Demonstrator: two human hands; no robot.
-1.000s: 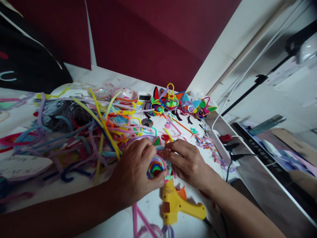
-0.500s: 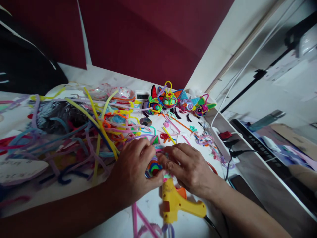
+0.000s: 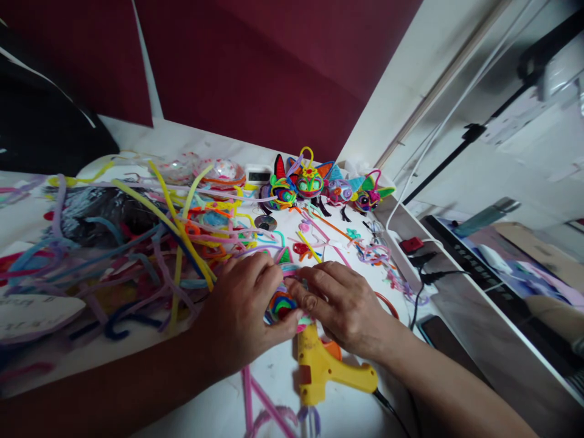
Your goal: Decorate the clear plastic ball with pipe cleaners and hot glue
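Both my hands meet over a small ball wound from coloured pipe cleaners (image 3: pixel 280 305) on the white table (image 3: pixel 219 407). My left hand (image 3: pixel 241 313) cups it from the left, fingers curled round it. From the right, my right hand (image 3: pixel 342 301) presses thumb and fingers against the ball's top and side. A green and red triangular ear piece (image 3: pixel 285 255) lies just beyond my fingertips. A yellow glue gun (image 3: pixel 326 371) rests on the table right below my hands.
A big tangle of loose pipe cleaners (image 3: pixel 137 243) covers the table's left half. Several finished pipe-cleaner animal heads (image 3: pixel 319 185) stand in a row at the back. A power strip with black plugs (image 3: pixel 417 261) and a phone (image 3: pixel 440 337) lie at the right edge.
My hands have closed in tighter on the ball, and the right thumb now presses on it. The view has shifted slightly.
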